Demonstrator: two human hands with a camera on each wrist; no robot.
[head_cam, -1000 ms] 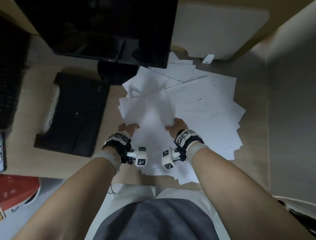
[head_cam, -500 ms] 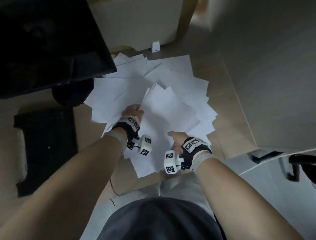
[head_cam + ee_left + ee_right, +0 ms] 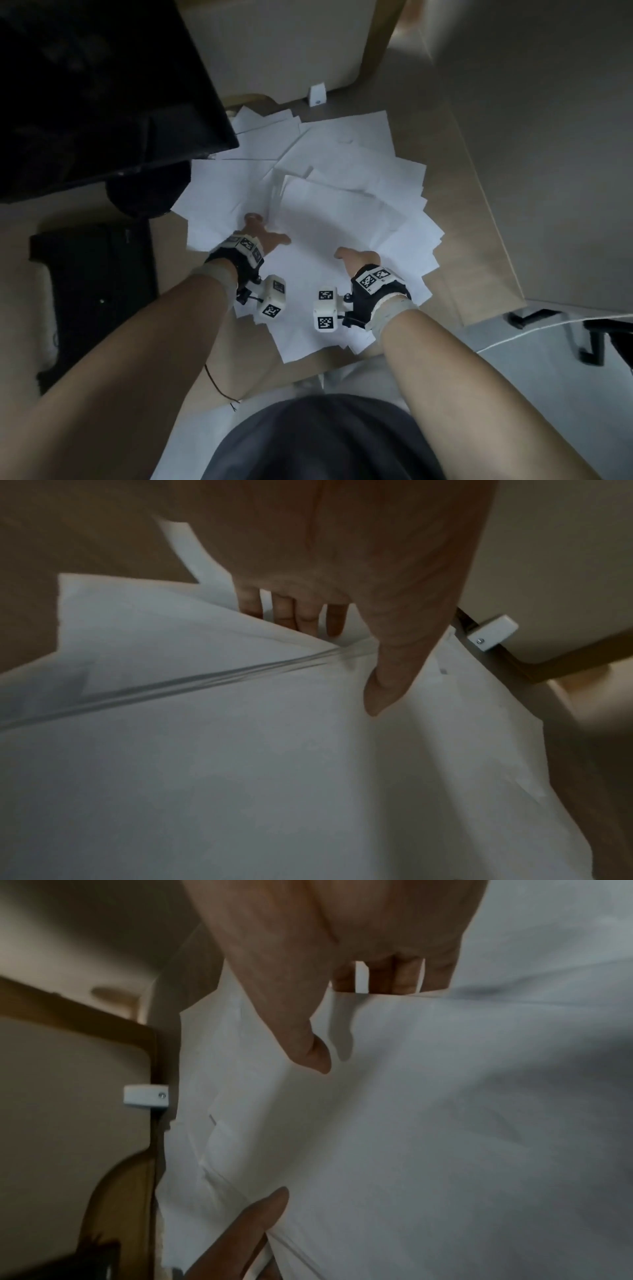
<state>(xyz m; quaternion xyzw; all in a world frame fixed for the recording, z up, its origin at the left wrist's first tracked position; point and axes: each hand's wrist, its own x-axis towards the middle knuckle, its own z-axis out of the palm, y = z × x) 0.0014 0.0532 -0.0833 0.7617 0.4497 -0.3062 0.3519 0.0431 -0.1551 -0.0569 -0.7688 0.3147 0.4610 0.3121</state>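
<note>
1. Below and to the right of the black flat monitor (image 3: 85, 85), the pale wooden desk top (image 3: 459, 212) carries everything else
2. Right of the monitor's lower edge, a wide fan of loose white paper sheets (image 3: 346, 144) lies on the desk, its far-left corner reaching under the monitor
3. Straight below the monitor, a black flat rectangular case (image 3: 92, 291) lies apart from the fan
4. Lower right of the monitor, a gathered stack of white paper sheets (image 3: 329, 222) is over the fan's middle, held between both hands
5. The left hand (image 3: 263, 231) grips the stack's edge nearer the monitor, thumb on top, fingers tucked behind
6. The right hand (image 3: 356, 257) grips the edge farther from the monitor, fingers beneath the sheets, thumb over them
7. Right of the monitor, a small white plastic block (image 3: 317, 94) stands just beyond the fan
</note>
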